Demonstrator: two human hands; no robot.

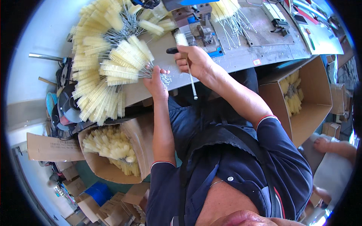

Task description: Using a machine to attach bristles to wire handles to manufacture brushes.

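A fanned bunch of bottle brushes (122, 64) with cream bristles stands at the bench's left edge. My left hand (156, 83) is closed around the looped wire ends of that bunch. To its right, over the bench, my right hand (194, 60) is closed on a single bottle brush (181, 39), its bristles pointing away from me. Below that hand hangs a thin, ridged light strip (194, 90); whether it belongs to the brush, I cannot tell. A black handle-like piece (172, 50) sticks out left of my right fingers. Just beyond stands a metal bench machine (201, 32) with blue parts.
More brushes (90, 49) are heaped along the bench's left side, others (228, 17) lie behind the machine. Cardboard boxes of brushes stand below left (137, 145) and right (309, 120). A metal fixture (279, 24) sits on the grey bench (275, 56). Another person's arm (339, 148) shows at right.
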